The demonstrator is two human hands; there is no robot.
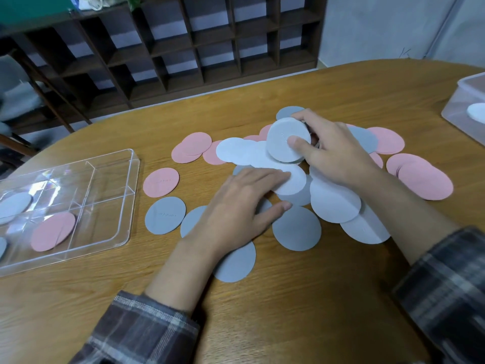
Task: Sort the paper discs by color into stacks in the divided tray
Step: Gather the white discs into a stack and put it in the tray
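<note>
Faintly, we see a line of small marks on a lone pink disc (161, 182) and on a lone grey disc (165, 215) just below it, and another on the top face of the stack in the right hand. All of it is too small to read.

The clear divided tray (131, 198) sits at the left of the wooden bench (288, 311). One pink disc in the tray (52, 231) lies in a near compartment. A pale disc (14, 207), white or light grey, we cannot tell which, lies in a compartment to its left and further back. A sliver of a greyish disc (2, 246) shows at the picture's edge. At the far right stands a translucent box (456, 106) with something white (476, 112) inside.

The right hand (333, 151) holds a stack of white discs (283, 140) tilted above the pile. Its thumb presses the top face and its fingers curl round the far edge. The left hand (241, 208) lies flat on the pile, fingers straight and pressed together on a loose white disc (291, 182), with the thumb held apart over grey ones.

The remaining discs overlap in the middle of the bench: grey discs (296, 228) nearest us, white discs (334, 200) in the middle and pink discs (425, 179) towards the far side and the right. Both wrists show plaid sleeves (147, 334).
</note>
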